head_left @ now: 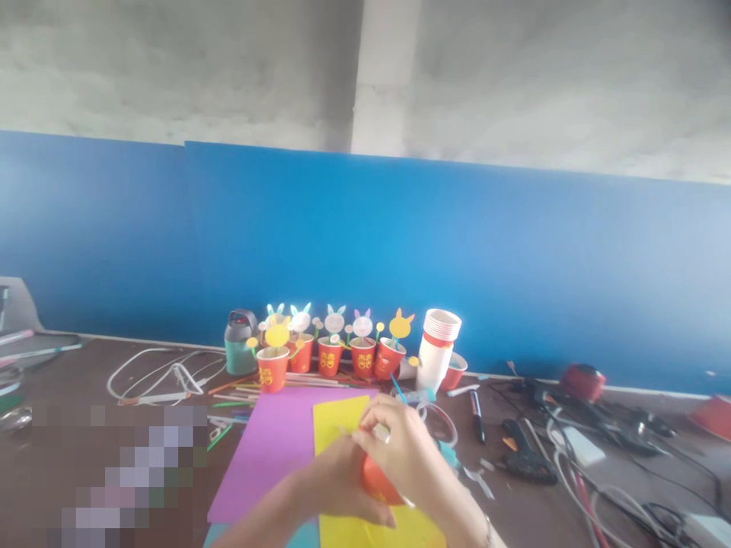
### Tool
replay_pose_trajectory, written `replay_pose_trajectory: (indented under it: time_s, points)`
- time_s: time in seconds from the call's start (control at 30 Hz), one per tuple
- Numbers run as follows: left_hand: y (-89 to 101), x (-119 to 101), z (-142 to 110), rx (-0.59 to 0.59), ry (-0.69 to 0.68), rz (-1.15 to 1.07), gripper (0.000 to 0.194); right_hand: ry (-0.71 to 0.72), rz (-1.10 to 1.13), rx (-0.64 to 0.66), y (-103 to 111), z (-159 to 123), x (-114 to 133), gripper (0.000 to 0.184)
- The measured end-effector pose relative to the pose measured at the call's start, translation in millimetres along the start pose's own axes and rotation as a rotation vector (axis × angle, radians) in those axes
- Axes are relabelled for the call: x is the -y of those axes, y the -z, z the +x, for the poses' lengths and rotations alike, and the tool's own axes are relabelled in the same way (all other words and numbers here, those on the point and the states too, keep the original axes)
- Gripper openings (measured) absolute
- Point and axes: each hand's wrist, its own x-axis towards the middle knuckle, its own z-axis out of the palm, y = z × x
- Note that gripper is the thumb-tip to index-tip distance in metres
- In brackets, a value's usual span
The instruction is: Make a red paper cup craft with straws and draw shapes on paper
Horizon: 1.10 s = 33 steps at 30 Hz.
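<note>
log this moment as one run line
left hand: around red paper cup | right hand: against same cup | beneath: yellow sheet | beside that: purple sheet | behind: animal-faced cups

The red cup (374, 481) is partly covered by the left hand (336, 472) wrapped around it and by the right hand (403, 441) over its top; what the right fingertips touch there is too blurred to tell. The blue stick (398, 388) runs out of sight behind that hand. Both forearms leave at the near edge. A mosaic (131, 487) masks the near left tabletop. The far right red object (713, 416) is cut off.
</note>
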Motion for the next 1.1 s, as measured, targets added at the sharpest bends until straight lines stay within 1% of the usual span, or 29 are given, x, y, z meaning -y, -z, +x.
replay_pose_trajectory:
  time_s: [0.07,0.1,0.13,0.17,0.2,0.23,0.27,0.3,0.33,0.37,0.4,0.43,0.47,0.5,0.57,0.63,0.7,0.73,0.77,0.83,0.9,0.93,1.0,1.1]
  points:
    - [-0.1,2,1,-0.019,-0.005,-0.027,0.048,-0.002,0.03,-0.018,4,-1,3,0.013]
    - [-0.5,4,3,-0.02,-0.019,-0.056,0.051,0.019,0.035,-0.019,8,-1,4,0.011]
    - [-1.1,6,4,-0.02,-0.04,-0.111,0.053,0.054,0.036,-0.026,14,-3,6,0.009]
    - [-1.8,9,5,-0.022,-0.068,-0.195,0.056,0.093,0.038,-0.04,21,-4,7,0.01]
    - [-2.3,12,7,-0.032,-0.096,-0.303,0.061,0.129,0.044,-0.087,28,-6,7,0.017]
    - [-2.4,15,8,-0.056,-0.115,-0.427,0.068,0.143,0.058,-0.163,37,-7,6,0.024]
    - [-1.9,18,8,-0.089,-0.122,-0.534,0.073,0.121,0.077,-0.242,44,-7,3,0.026]
    - [-0.8,21,7,-0.131,-0.117,-0.605,0.074,0.085,0.104,-0.318,51,-7,-2,0.026]
    - [0.8,24,6,-0.179,-0.091,-0.639,0.069,0.036,0.13,-0.369,56,-6,-9,0.028]
    - [2.8,26,5,-0.236,-0.056,-0.639,0.063,-0.013,0.155,-0.393,59,-4,-16,0.03]
    - [4.8,28,3,-0.3,-0.018,-0.615,0.058,-0.056,0.176,-0.373,60,-2,-22,0.033]
    - [6.6,29,2,-0.362,0.017,-0.577,0.053,-0.095,0.204,-0.334,58,1,-28,0.033]
    - [7.9,30,1,-0.415,0.037,-0.544,0.05,-0.122,0.25,-0.266,55,4,-32,0.034]
    - [8.5,31,1,-0.464,0.033,-0.511,0.05,-0.147,0.306,-0.2,50,6,-35,0.035]
    - [7.4,31,2,-0.56,-0.043,-0.454,0.056,-0.18,0.441,-0.071,37,10,-33,0.038]
    - [3.5,31,6,-0.655,-0.154,-0.384,0.062,-0.195,0.559,-0.007,25,12,-26,0.034]
    - [-1.4,31,8,-0.739,-0.207,-0.284,0.06,-0.209,0.601,-0.043,16,13,-19,0.028]
    - [-3.7,31,9,-0.762,-0.21,-0.234,0.058,-0.219,0.601,-0.079,12,14,-17,0.029]
    - [-5.6,32,9,-0.777,-0.216,-0.185,0.058,-0.233,0.593,-0.115,9,15,-16,0.032]
    - [-7.6,33,9,-0.774,-0.245,-0.107,0.065,-0.254,0.578,-0.164,5,16,-17,0.035]
    - [-7.5,33,7,-0.724,-0.29,-0.074,0.072,-0.247,0.555,-0.195,3,16,-20,0.035]
    - [-6.9,32,7,-0.694,-0.303,-0.068,0.071,-0.233,0.531,-0.204,3,17,-22,0.035]
    - [-5.4,29,7,-0.645,-0.308,-0.063,0.068,-0.199,0.457,-0.205,1,17,-24,0.035]
    - [-4.8,24,8,-0.639,-0.308,-0.03,0.063,-0.176,0.363,-0.137,0,18,-27,0.031]
